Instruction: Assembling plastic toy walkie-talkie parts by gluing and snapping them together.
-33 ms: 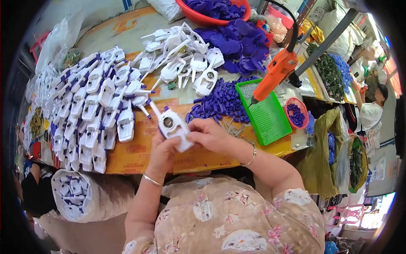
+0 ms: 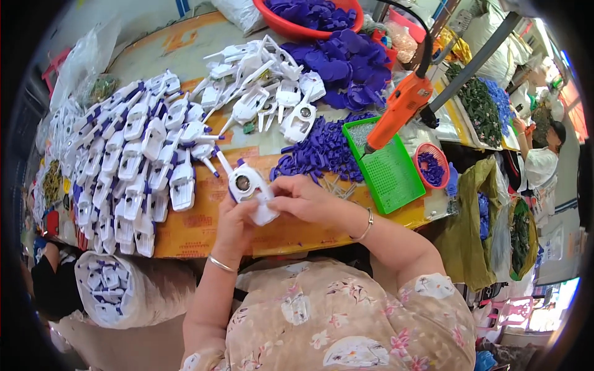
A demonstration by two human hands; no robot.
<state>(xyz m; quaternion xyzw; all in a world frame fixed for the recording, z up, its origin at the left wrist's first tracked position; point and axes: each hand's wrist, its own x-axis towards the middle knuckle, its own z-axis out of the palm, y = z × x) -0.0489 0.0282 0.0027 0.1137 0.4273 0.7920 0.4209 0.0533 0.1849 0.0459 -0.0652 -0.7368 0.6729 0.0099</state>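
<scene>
A white plastic casing (image 2: 252, 193) with a handle, a purple tip and a dark round part set in it is held over the table's front. My left hand (image 2: 234, 224) is closed around its lower left side. From the right, my right hand (image 2: 303, 198) pinches its lower right edge, with the fingertips partly hidden. Left of my hands lie many similar white casings (image 2: 133, 157) with purple tips, in a big overlapping heap. Beyond my right hand spreads a pile of small purple plastic strips (image 2: 322, 148). More white casings (image 2: 257, 80) lie farther back.
An orange electric screwdriver (image 2: 399, 111) hangs over a green tray (image 2: 399, 198) of small metal pieces. Beside it stands a pink basket (image 2: 433, 156). Purple flat pieces (image 2: 349, 65) and a red basin (image 2: 272, 18) are at the back. A sack of casings (image 2: 154, 287) stands lower left.
The white casing has shifted very slightly left and down with my hands around it. Little else differs beyond a small shift of the whole view.
</scene>
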